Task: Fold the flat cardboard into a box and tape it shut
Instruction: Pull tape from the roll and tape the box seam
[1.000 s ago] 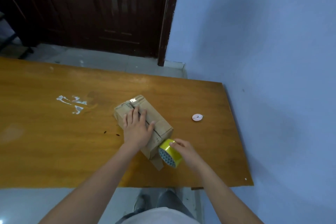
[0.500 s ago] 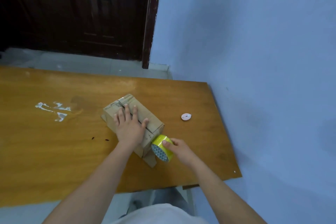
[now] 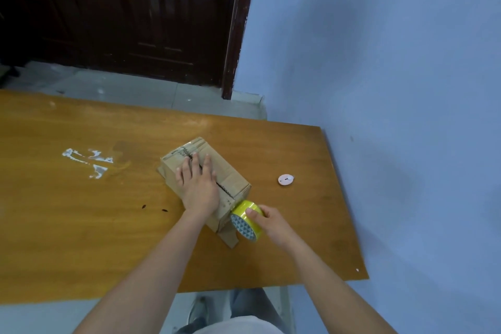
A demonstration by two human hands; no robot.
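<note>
Pressing my flat left hand point(image 3: 199, 184) on the cardboard box point(image 3: 230, 179), right hand point(image 3: 268, 221) gripping the yellow tape roll point(image 3: 246, 219), unmoved at the near end; seam untaped.

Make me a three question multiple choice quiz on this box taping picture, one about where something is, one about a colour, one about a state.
1. Where is the small white disc?
A. on the box
B. on the table, right of the box
C. on the floor

2. What colour is the tape roll?
A. yellow
B. red
C. black

3. What is the left hand doing?
A. hanging idle
B. lifting the tape
C. pressing flat on the box

Answers:
1 B, it lies on the table apart from the box.
2 A, the roll in the right hand is yellow.
3 C, straight fingers lie across the top seam.
</note>
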